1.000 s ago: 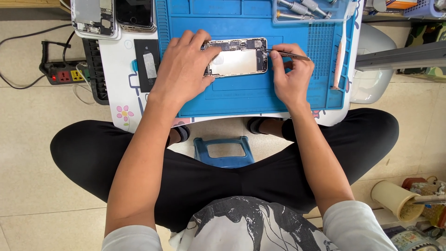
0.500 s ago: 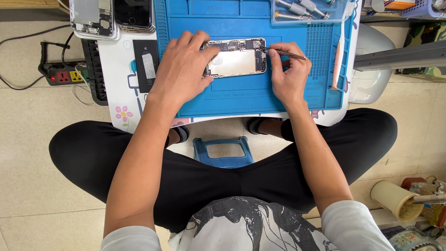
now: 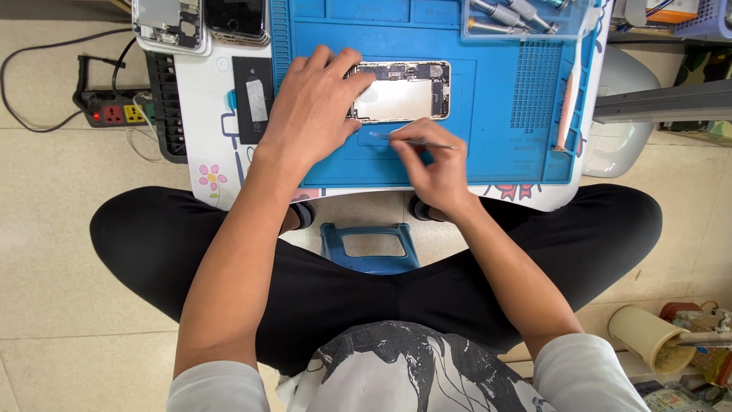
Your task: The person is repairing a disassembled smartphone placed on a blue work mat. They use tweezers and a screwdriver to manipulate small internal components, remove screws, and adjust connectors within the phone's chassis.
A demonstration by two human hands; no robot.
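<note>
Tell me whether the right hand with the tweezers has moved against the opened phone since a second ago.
Yes. The right hand and tweezers left the opened phone's right end and now sit below its lower edge, on the blue mat.

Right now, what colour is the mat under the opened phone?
Blue, a work mat with a gridded section, seen in the head view beneath the opened phone.

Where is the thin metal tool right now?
In the head view, the thin metal tool is pinched in the right hand, lying flat over the blue work mat just below the opened phone.
</note>
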